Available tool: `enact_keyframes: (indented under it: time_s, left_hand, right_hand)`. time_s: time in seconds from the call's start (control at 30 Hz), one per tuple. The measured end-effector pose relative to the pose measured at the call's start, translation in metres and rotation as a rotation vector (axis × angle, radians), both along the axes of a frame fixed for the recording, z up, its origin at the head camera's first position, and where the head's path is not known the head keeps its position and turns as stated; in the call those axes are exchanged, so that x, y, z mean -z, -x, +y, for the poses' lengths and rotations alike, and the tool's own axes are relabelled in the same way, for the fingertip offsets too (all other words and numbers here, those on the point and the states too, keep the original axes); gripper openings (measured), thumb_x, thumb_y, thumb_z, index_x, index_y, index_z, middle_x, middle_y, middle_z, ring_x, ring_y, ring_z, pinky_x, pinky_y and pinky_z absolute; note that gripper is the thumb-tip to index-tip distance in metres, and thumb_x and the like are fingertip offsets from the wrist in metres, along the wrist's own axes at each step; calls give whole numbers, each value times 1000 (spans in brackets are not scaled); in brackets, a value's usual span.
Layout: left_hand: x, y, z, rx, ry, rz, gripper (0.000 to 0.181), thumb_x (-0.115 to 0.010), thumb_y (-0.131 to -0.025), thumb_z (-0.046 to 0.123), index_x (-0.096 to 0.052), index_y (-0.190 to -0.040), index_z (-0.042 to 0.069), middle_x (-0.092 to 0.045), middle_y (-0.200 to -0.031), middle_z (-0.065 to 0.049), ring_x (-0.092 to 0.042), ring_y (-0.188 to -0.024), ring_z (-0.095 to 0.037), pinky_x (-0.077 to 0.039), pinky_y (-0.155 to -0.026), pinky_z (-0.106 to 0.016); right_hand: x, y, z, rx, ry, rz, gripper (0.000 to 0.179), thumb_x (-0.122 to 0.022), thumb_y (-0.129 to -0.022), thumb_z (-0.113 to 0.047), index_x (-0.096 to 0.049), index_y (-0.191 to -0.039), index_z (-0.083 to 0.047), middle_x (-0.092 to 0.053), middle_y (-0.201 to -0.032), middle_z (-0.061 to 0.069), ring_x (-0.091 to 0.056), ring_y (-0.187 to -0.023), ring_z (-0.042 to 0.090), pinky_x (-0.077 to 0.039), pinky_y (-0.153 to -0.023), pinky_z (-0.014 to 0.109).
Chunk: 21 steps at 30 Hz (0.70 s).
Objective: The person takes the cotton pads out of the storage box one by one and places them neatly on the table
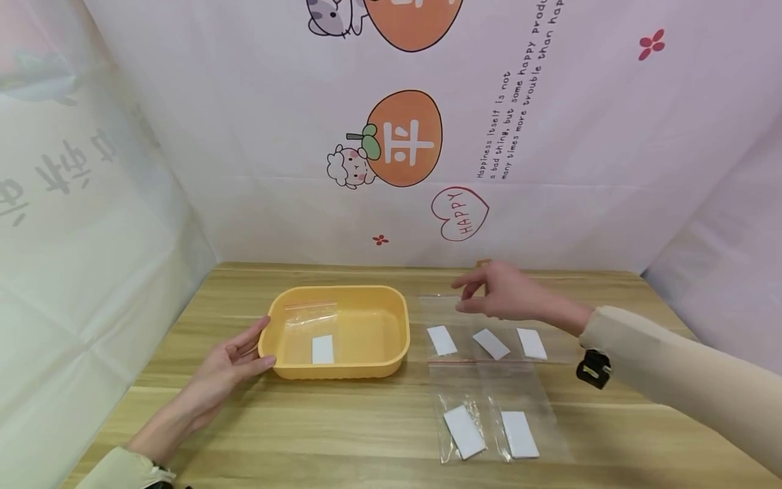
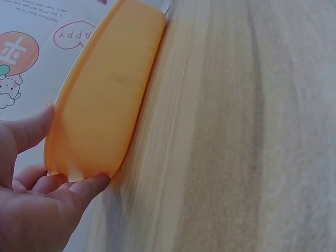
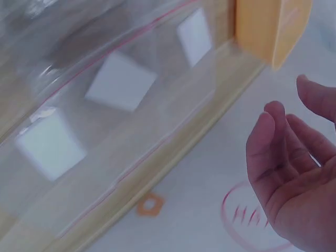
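Note:
My left hand (image 1: 222, 370) grips the left end of a yellow plastic basin (image 1: 342, 371), the thumb at the rim and fingers along the end wall in the left wrist view. Inside the basin, at its left, lies a clear zip bag (image 1: 299, 333) with a white rectangular piece (image 1: 322, 350) in it. My right hand (image 1: 507, 292) hovers over the back row of clear zip bags, right of the basin. Its fingers are loosely bent with a gap between thumb and fingertips, and nothing is held, as the right wrist view (image 3: 294, 163) shows.
Three white pieces, such as the middle one (image 1: 491, 344), lie in clear bags in the back row. Two more bags with a left piece (image 1: 464, 432) and a right piece (image 1: 520, 435) lie in front. A printed cloth (image 1: 275, 224) stands behind the wooden table (image 1: 342, 435).

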<state>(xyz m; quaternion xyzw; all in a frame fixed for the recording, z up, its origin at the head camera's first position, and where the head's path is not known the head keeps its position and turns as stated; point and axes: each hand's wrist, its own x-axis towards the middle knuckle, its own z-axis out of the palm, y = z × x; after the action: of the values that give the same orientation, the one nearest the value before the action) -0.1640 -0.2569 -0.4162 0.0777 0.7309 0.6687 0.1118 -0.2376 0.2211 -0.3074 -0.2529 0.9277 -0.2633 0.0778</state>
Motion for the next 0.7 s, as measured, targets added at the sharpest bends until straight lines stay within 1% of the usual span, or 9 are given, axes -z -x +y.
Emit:
enact_keyframes:
  time_s: [0.17,0.27,0.33,0.43,0.5,0.6,0.7]
  left_hand:
    - [-1,0,0,-3,-6,-10,84,-70,-103,8,-17,-168,2,-10,-173,-23,-19,-155,-39,-43,-103,-14]
    - [-1,0,0,-3,-8,-12,84,-69,-103,7,-16,-168,2,-9,-173,-23,-19,-155,-39,-43,-103,-13]
    - [-1,0,-1,0,-8,-8,84,-69,-103,8,-16,-168,2,-9,-173,-22,-18,-155,-39,-43,-103,-13]
    - [-1,0,-1,7,-7,1,85,-69,-103,9,-15,-168,2,-8,-173,-23,-18,-155,-41,-43,-103,-12]
    - [-1,1,-1,9,-5,7,85,-69,-103,9,-15,-168,1,-8,-172,-24,-18,-155,-42,-43,-102,-13]
    - [-1,1,-2,12,-3,9,85,-69,-103,9,-15,-167,1,-8,-172,-24,-18,-155,-43,-43,-102,-13]
    - [0,1,-2,20,-5,3,84,-68,-103,9,-15,-167,1,-8,-173,-23,-18,-155,-43,-44,-102,-13]
  right_hand:
    - [2,2,-35,-47,41,-13,37,-82,-92,-15,-75,-125,2,-77,-93,1,-60,-54,12,-54,-49,31]
    - [3,4,-58,-93,47,-2,37,-84,-91,-15,-76,-123,2,-77,-92,1,-65,-63,11,-56,-53,29]
    - [2,6,-73,-107,46,3,39,-86,-90,-16,-76,-123,1,-77,-91,-1,-68,-69,12,-57,-57,29]
    - [1,10,-95,-112,39,-4,41,-87,-89,-18,-76,-125,-2,-77,-93,-2,-70,-79,15,-58,-67,28]
    - [2,12,-108,-112,35,-27,43,-88,-89,-19,-76,-127,-4,-76,-98,0,-70,-83,16,-59,-71,28]
    - [7,18,-126,-116,30,-57,45,-88,-89,-22,-76,-129,-7,-76,-103,2,-68,-85,15,-58,-73,27]
    - [15,22,-142,-109,30,-91,47,-89,-88,-23,-75,-131,-8,-75,-107,3,-67,-86,16,-57,-73,27]
